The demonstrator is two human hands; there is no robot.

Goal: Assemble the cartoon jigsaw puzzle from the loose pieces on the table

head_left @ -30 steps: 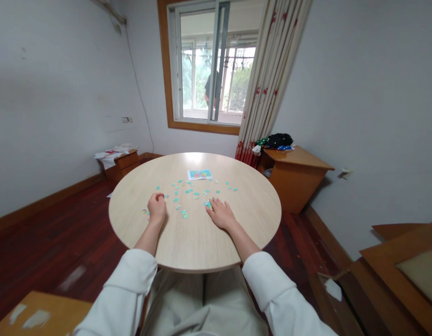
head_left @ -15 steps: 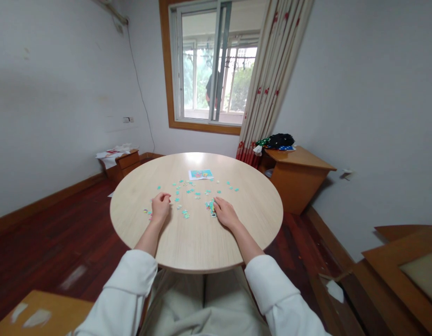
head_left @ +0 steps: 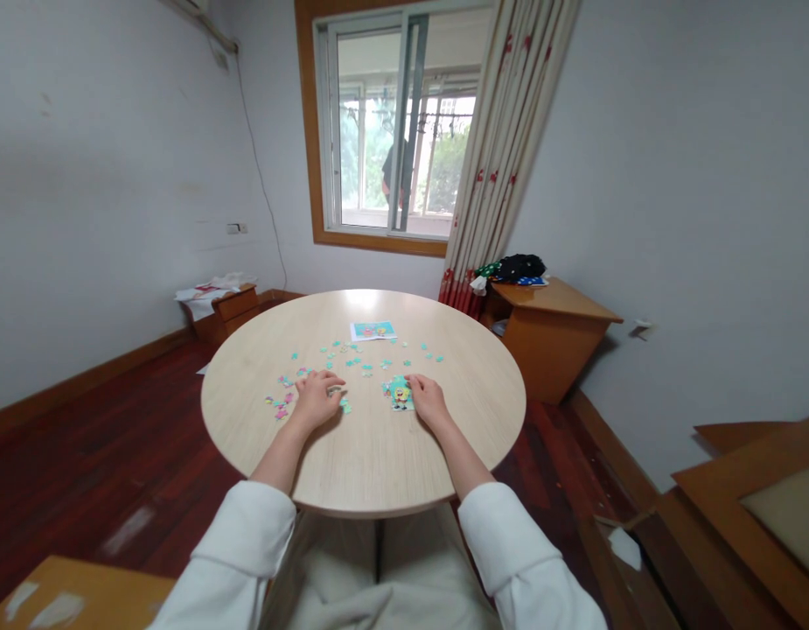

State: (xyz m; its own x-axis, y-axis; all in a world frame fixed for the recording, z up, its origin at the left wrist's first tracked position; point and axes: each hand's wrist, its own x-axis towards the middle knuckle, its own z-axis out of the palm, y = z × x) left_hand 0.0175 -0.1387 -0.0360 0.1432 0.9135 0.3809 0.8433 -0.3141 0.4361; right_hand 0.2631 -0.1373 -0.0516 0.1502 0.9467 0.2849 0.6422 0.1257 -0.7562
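Note:
On the round pale wooden table [head_left: 371, 464], my left hand [head_left: 317, 395] lies palm down, its fingers stretched over a loose turquoise puzzle piece [head_left: 345, 405]. My right hand [head_left: 428, 399] rests with bent fingers pressed against the right edge of a small joined puzzle patch [head_left: 398, 393] showing a yellow figure. Several loose turquoise pieces [head_left: 366, 367] are scattered beyond both hands. More pink and turquoise pieces [head_left: 281, 404] lie left of my left hand. A small picture card [head_left: 373, 331] sits farther back on the table.
A wooden cabinet [head_left: 548, 346] with dark clothes on top stands right of the table, beside a curtain [head_left: 502, 149]. A low box with papers [head_left: 224, 302] stands by the left wall. A person [head_left: 389, 171] is outside the window. Wooden furniture edges show at both lower corners.
My left hand moved right and uncurled from a fist over the pieces. My right hand slid right and off the joined patch, leaving its picture visible.

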